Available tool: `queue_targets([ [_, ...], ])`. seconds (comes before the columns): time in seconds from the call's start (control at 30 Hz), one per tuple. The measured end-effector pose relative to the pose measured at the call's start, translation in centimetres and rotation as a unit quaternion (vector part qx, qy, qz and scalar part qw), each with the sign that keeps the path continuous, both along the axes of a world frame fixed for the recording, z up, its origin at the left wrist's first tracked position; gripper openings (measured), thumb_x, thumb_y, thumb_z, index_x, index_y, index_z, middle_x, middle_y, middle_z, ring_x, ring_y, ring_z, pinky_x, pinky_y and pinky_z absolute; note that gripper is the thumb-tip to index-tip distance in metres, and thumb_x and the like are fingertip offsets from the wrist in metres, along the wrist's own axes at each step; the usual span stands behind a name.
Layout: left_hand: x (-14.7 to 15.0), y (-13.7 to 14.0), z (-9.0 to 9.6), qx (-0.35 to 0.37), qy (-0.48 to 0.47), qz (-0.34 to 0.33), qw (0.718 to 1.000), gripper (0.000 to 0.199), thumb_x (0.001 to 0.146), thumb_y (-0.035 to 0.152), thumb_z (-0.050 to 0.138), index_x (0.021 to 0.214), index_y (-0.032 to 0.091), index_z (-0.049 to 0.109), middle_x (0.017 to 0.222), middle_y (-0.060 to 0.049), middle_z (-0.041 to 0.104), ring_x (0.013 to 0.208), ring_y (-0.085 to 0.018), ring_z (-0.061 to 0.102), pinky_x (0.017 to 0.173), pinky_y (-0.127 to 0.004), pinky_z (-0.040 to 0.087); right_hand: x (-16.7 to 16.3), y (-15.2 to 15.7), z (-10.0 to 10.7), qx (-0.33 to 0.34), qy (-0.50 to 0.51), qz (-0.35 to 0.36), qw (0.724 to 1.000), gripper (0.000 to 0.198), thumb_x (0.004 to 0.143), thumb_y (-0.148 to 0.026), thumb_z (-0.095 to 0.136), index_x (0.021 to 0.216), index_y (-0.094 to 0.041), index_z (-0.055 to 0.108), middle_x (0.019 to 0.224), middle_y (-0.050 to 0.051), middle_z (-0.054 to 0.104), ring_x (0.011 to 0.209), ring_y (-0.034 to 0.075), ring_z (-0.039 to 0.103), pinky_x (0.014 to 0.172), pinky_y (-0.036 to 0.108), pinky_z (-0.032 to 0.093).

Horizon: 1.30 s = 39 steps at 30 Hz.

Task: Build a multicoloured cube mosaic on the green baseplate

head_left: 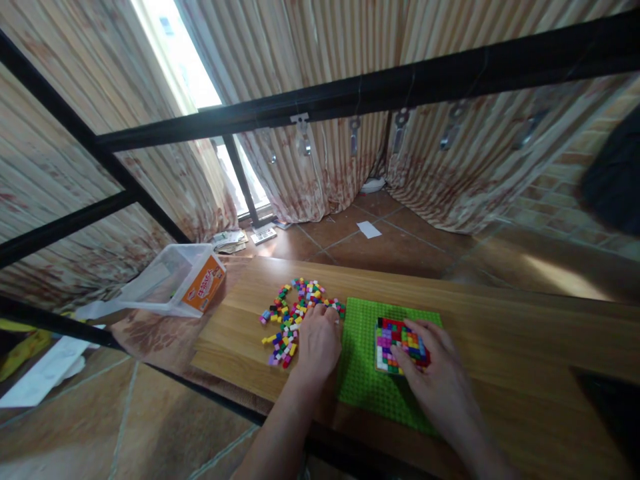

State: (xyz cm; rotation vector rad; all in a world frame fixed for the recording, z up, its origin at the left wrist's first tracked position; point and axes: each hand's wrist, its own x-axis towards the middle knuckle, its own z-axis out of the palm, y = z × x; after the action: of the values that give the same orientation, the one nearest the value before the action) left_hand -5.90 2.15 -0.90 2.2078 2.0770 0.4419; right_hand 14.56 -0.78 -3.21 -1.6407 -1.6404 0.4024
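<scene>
On a wooden tabletop lies a green studded baseplate (360, 373). Upon it is a block of multicoloured toy bricks (387, 343), with white, purple, red, orange and blue studs facing up. My right hand (437, 373) grips this block from the right, thumb across the top and fingers along its far right side. Left of the baseplate spreads a pile of loose toy bricks (287, 327). My left hand (320, 340) rests at the pile's right edge, its fingers bent down among the bricks. Its fingertips are hidden, so anything pinched there does not show.
A clear plastic bin (173, 280) with an orange label stands left of the table. Dark metal bars (320, 110) with hanging clips cross in front of striped curtains (310, 60). Papers (369, 229) lie on the tiled floor. A dark flat object (607, 407) is at the right.
</scene>
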Motion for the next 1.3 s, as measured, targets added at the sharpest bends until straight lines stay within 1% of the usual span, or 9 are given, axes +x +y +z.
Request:
queue_targets([
  [0.2,0.2,-0.1,0.5,0.020,-0.011,-0.005,1.000,0.012,0.089,0.010,0.050,0.083,0.017,0.058,0.089,-0.007,0.063,0.091,-0.023,0.059,0.082,-0.035,0.046,-0.1,-0.2,0.4,-0.017,0.027,-0.003,1.000,0.052,0.085,-0.056,0.053,0.120,-0.019,0.064,0.129,0.015,0.056,0.119,0.031,0.055,0.105,0.053,0.043],
  [0.4,0.6,-0.3,1.3,0.018,-0.136,-0.006,0.990,0.013,0.088,0.012,0.049,0.079,0.020,0.052,0.070,0.000,0.059,0.071,-0.018,0.061,0.066,-0.027,0.042,0.7,-0.2,1.4,-0.015,0.141,-0.057,0.988,0.041,0.087,-0.054,0.055,0.108,-0.021,0.069,0.125,0.013,0.061,0.115,0.028,0.059,0.104,0.051,0.045],
  [0.57,1.9,-0.6,1.6,0.014,-0.273,-0.050,0.961,0.009,0.085,0.013,0.049,0.083,0.020,0.055,0.073,0.001,0.061,0.065,-0.013,0.058,0.061,-0.023,0.042,1.3,-0.1,1.2,-0.004,0.206,-0.074,0.976,0.036,0.087,-0.050,0.057,0.102,-0.020,0.071,0.121,0.013,0.063,0.109,0.026,0.062,0.095,0.047,0.051],
  [0.67,2.9,-1.1,2.0,0.015,-0.333,-0.078,0.940,0.010,0.085,0.013,0.049,0.084,0.020,0.057,0.075,0.001,0.062,0.067,-0.013,0.059,0.064,-0.023,0.044,1.3,-0.1,1.1,-0.001,0.219,-0.076,0.973,0.035,0.087,-0.049,0.058,0.102,-0.020,0.071,0.118,0.013,0.065,0.106,0.026,0.063,0.093,0.045,0.052],
  [0.73,3.5,-1.4,2.2,0.011,-0.351,-0.097,0.931,0.011,0.086,0.014,0.049,0.084,0.020,0.059,0.077,0.001,0.064,0.072,-0.013,0.061,0.068,-0.023,0.046,1.2,-0.1,1.2,-0.003,0.220,-0.076,0.972,0.034,0.087,-0.048,0.058,0.101,-0.020,0.071,0.117,0.013,0.065,0.106,0.026,0.063,0.093,0.045,0.052],
  [0.83,4.4,-1.6,2.2,0.012,-0.352,-0.122,0.928,0.015,0.087,0.012,0.050,0.086,0.019,0.063,0.083,-0.001,0.068,0.080,-0.015,0.064,0.073,-0.025,0.049,1.2,-0.1,1.3,-0.005,0.220,-0.074,0.973,0.033,0.086,-0.046,0.059,0.100,-0.019,0.072,0.116,0.013,0.065,0.106,0.026,0.063,0.095,0.046,0.051],
  [0.93,5.1,-1.5,1.8,0.024,-0.328,-0.146,0.933,0.017,0.088,0.010,0.050,0.090,0.019,0.065,0.088,-0.004,0.070,0.087,-0.017,0.065,0.077,-0.027,0.050,1.2,-0.1,1.3,-0.007,0.222,-0.071,0.973,0.033,0.085,-0.045,0.059,0.101,-0.019,0.072,0.116,0.013,0.065,0.104,0.026,0.063,0.095,0.047,0.051],
  [1.1,6.1,-1.0,1.4,0.053,-0.231,-0.172,0.956,0.021,0.086,0.006,0.052,0.091,0.019,0.067,0.085,-0.005,0.067,0.084,-0.018,0.062,0.075,-0.028,0.049,1.2,-0.1,1.3,-0.020,0.227,-0.066,0.972,0.033,0.085,-0.044,0.059,0.102,-0.018,0.071,0.117,0.013,0.064,0.100,0.025,0.064,0.094,0.046,0.051],
  [1.3,6.7,-1.0,1.6,0.070,-0.153,-0.170,0.971,0.017,0.089,0.009,0.054,0.087,0.019,0.068,0.084,-0.005,0.067,0.082,-0.019,0.061,0.074,-0.030,0.048,1.3,-0.1,1.3,-0.027,0.220,-0.067,0.973,0.031,0.085,-0.044,0.059,0.100,-0.019,0.071,0.115,0.013,0.066,0.103,0.026,0.063,0.095,0.047,0.050],
])
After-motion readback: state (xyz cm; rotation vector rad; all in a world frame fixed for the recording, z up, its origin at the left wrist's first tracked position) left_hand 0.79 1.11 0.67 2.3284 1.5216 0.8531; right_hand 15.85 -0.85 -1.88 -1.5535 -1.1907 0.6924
